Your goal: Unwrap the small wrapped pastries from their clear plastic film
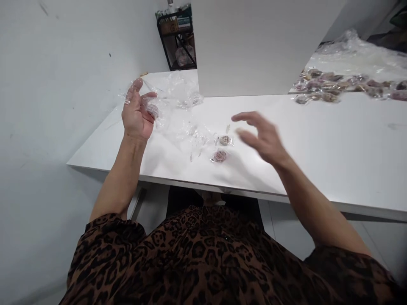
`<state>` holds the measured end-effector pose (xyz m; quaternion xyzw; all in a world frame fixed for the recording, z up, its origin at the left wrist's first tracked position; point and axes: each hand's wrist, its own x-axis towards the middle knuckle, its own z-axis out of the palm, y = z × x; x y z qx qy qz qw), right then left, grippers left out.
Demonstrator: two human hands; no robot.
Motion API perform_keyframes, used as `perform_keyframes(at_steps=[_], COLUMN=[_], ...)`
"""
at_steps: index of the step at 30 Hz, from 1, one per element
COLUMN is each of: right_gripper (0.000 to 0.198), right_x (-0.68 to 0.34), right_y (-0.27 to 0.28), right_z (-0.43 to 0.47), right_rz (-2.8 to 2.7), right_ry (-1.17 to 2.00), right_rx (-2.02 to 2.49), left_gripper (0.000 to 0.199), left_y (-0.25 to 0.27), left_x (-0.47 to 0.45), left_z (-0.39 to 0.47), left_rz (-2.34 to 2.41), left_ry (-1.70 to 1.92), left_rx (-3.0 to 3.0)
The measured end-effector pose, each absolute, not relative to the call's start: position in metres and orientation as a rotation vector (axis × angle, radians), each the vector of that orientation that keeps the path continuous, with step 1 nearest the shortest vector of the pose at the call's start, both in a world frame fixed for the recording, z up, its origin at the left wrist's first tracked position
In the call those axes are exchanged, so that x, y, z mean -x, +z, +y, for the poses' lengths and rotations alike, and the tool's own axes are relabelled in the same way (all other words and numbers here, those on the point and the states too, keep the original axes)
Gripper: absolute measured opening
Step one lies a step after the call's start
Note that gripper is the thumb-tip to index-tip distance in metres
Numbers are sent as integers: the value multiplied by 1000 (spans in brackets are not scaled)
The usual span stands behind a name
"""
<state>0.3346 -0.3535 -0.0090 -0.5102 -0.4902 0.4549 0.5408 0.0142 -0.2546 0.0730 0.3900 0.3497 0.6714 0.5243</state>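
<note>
My left hand (139, 112), raised over the table's left end, has its fingers closed on thin clear plastic wrap. Beside its palm shows a round, pinkish, textured piece (153, 111) behind or inside the film; which one I cannot tell. My right hand (262, 137) hovers over the middle, slightly blurred, fingers spread and holding nothing. Just left of it lie a brownish round wrapped piece (225, 140) and, nearer me, a reddish wrapped one (220, 156). Crumpled clear wrappers (182, 99) are scattered between the hands.
The white table (333, 148) runs rightward. A tall white panel (267, 46) stands at its back. Behind right, several wrapped pieces (346, 84) lie in a row by a clear plastic heap (352, 46). A black shelf (176, 38) stands beyond, with a wall (63, 84) at left.
</note>
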Motion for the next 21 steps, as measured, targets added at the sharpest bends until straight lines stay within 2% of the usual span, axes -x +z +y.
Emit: perform_keyframes(at_steps=[3, 5, 8, 10, 14, 18, 21], right_gripper=[75, 85, 94, 88, 57, 48, 38], right_x=[-320, -308, -286, -274, -287, -372, -454], right_y=[-35, -54, -73, -80, -85, -93, -99], right_z=[-322, -307, -311, -326, -341, -299, -250], right_rz=[-1534, -1805, -2199, -2398, -2535, -2590, -2415], right_ry=[896, 774, 643, 452, 187, 149, -107], right_rx=[1479, 1651, 1652, 1593, 1419, 1302, 1592], left_gripper=[33, 32, 29, 25, 24, 23, 21], left_y=[67, 62, 54, 51, 50, 52, 58], left_x=[-3, 6, 20, 29, 39, 49, 60], left_z=[-256, -257, -257, -258, -261, -255, -234], left_rz=[850, 867, 888, 906, 938, 961, 968], left_ry=[1659, 1671, 1673, 1689, 1723, 1748, 1795], left_rx=[-920, -919, -936, -935, -913, -937, -956])
